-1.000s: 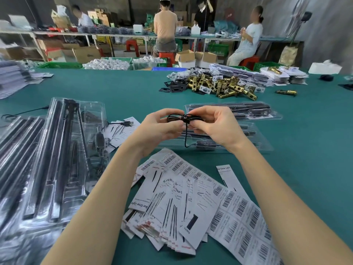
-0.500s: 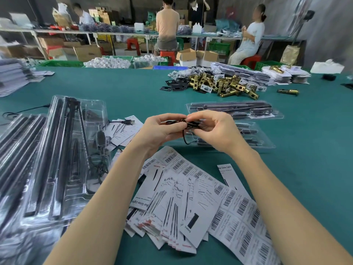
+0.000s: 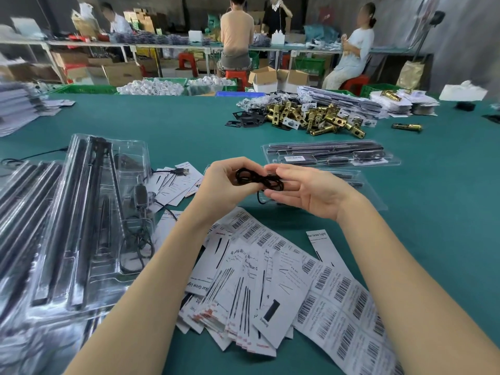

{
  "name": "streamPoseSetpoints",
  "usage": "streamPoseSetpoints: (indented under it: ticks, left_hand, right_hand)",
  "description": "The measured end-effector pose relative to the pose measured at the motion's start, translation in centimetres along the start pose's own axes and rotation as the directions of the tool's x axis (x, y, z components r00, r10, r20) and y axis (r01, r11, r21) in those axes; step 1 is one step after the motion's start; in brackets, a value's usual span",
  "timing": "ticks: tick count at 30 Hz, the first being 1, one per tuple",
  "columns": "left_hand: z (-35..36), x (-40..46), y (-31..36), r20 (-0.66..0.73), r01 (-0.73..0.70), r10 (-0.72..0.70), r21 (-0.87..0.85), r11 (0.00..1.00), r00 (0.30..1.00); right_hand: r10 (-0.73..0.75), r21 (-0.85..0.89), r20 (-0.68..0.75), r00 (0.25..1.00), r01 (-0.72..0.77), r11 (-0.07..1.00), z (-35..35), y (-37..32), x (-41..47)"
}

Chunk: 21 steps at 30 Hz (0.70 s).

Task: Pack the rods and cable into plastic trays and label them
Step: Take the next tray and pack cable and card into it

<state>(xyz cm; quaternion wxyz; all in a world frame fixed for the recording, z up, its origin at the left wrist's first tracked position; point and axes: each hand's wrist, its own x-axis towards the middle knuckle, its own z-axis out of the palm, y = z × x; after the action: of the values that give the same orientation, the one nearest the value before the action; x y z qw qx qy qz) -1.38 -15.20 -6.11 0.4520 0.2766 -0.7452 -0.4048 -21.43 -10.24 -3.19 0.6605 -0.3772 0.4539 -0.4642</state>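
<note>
- Fingers of your left hand (image 3: 219, 185) pinch the coiled black cable (image 3: 258, 180); right hand (image 3: 305, 190) pinches its other end, remaining fingers extended.
- Cable is held mid-air above a clear plastic tray (image 3: 362, 185) on the green table (image 3: 189, 125).
- Barcode label sheets (image 3: 338, 293) lie just below your wrists.
- Loaded trays of black rods (image 3: 81, 226) sit at left.

A packing workshop: a big green-topped table (image 3: 189, 125) holds shiny gold metal latches (image 3: 311, 117) at one o'clock, brown cardboard boxes (image 3: 121, 73) at eleven o'clock.
</note>
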Motion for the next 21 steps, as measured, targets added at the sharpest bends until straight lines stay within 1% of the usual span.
streamPoseSetpoints:
  ticks: [3, 5, 7, 9, 11, 12, 13, 17, 19, 21]
  left_hand:
    - [-0.1, -0.1, -0.1, 0.006, 0.003, -0.003, 0.004, 1.000, 1.000]
    - [-0.3, -0.1, -0.2, 0.019, 0.021, -0.022, 0.024, 0.999, 1.000]
    - [-0.7, 0.1, -0.3, 0.028, 0.062, -0.064, 0.060, 0.996, 0.998]
    - [-1.3, 0.2, -0.1, 0.068, 0.163, -0.167, 0.053, 0.985, 0.984]
    - [-1.7, 0.2, 0.1, 0.150, 0.307, -0.298, -0.041, 0.951, 0.943]
    - [-1.8, 0.2, 0.1, 0.184, 0.366, -0.345, -0.094, 0.926, 0.920]
    - [-1.8, 0.2, 0.1, 0.202, 0.394, -0.366, -0.126, 0.910, 0.909]
    - [-2.0, 0.0, 0.0, 0.192, 0.376, -0.356, -0.078, 0.923, 0.914]
    - [-2.2, -0.1, 0.2, 0.184, 0.330, -0.326, 0.005, 0.944, 0.927]
    - [-2.4, -0.2, 0.6, 0.180, 0.264, -0.284, 0.126, 0.956, 0.942]
  right_hand:
    - [0.016, 0.100, 0.000, 1.000, -0.016, 0.995, -0.2, 0.5, 0.3]
    - [-0.027, 0.081, 0.000, 1.000, 0.027, 0.996, -0.2, 0.7, 0.5]
    - [-0.111, 0.013, 0.003, 0.994, 0.111, 0.994, -0.2, 0.8, 0.7]
    - [-0.205, -0.064, 0.014, 0.979, 0.205, 0.977, -0.2, 1.1, 0.9]
    - [-0.284, -0.149, 0.033, 0.958, 0.286, 0.947, -0.4, 1.4, 0.9]
    - [-0.321, -0.198, 0.042, 0.946, 0.323, 0.926, -0.4, 1.6, 1.0]
    - [-0.353, -0.246, 0.051, 0.934, 0.354, 0.902, -0.4, 1.7, 1.0]
    - [-0.448, -0.438, 0.093, 0.889, 0.440, 0.784, -0.3, 1.8, 0.8]
    - [-0.470, -0.514, 0.125, 0.874, 0.462, 0.723, -0.3, 1.8, 0.7]
    - [-0.472, -0.593, 0.141, 0.870, 0.456, 0.664, -0.3, 1.8, 0.6]
